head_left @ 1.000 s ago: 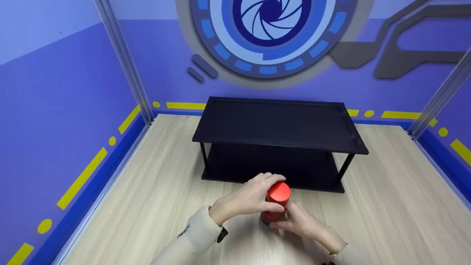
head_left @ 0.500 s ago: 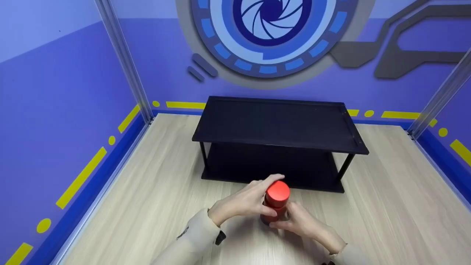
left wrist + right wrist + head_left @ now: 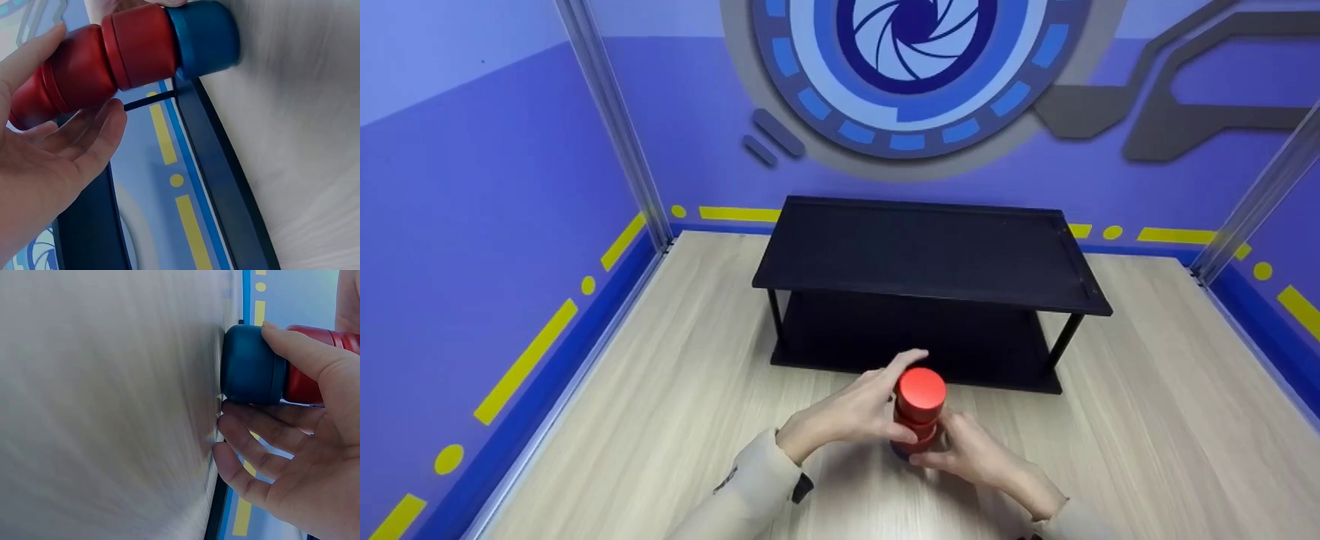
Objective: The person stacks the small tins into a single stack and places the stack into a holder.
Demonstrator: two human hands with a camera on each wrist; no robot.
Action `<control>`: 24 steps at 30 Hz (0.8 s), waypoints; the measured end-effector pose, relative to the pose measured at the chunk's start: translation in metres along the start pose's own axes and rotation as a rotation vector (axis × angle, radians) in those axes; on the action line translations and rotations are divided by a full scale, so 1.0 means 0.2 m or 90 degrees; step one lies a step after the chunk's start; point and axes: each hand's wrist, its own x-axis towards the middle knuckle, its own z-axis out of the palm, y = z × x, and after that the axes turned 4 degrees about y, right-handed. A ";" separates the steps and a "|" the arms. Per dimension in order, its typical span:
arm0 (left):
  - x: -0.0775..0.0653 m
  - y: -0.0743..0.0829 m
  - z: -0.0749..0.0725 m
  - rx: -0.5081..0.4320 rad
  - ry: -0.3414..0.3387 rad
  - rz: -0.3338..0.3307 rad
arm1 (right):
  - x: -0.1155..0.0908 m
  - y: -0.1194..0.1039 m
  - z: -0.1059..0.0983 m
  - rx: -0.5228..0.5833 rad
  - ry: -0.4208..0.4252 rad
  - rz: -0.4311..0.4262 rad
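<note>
A stepped red-and-blue cylinder (image 3: 919,409) stands upright on the wooden table, close in front of the black shelf. Several red sections with raised rings make up its upper part, topped by a flat red end. Its rounded blue base (image 3: 250,363) is at the tabletop. My left hand (image 3: 859,409) is around the red upper part, thumb on the near side and index finger reaching past the far side. Lower down, my right hand (image 3: 975,454) grips the cylinder near the base. In the right wrist view its thumb lies on the blue section, with the fingers curved along the opposite side.
A black two-tier shelf (image 3: 930,255) stands behind the hands, its lower board (image 3: 997,367) just beyond the cylinder. Blue printed walls (image 3: 510,187) with metal corner posts (image 3: 619,120) enclose the wooden table (image 3: 675,360) at the back and both sides.
My left hand has shifted slightly left, and its index finger has straightened off the red top. The red top has moved slightly left. My right hand stays in place.
</note>
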 end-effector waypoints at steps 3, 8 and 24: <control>-0.01 -0.05 0.00 -0.004 -0.019 -0.019 | 0.00 -0.01 0.00 0.017 -0.021 0.015; -0.01 -0.13 0.03 0.015 -0.058 -0.055 | 0.00 -0.02 -0.01 0.054 -0.043 0.026; 0.03 -0.18 0.13 0.071 -0.077 -0.093 | 0.00 -0.01 -0.03 0.057 -0.054 0.047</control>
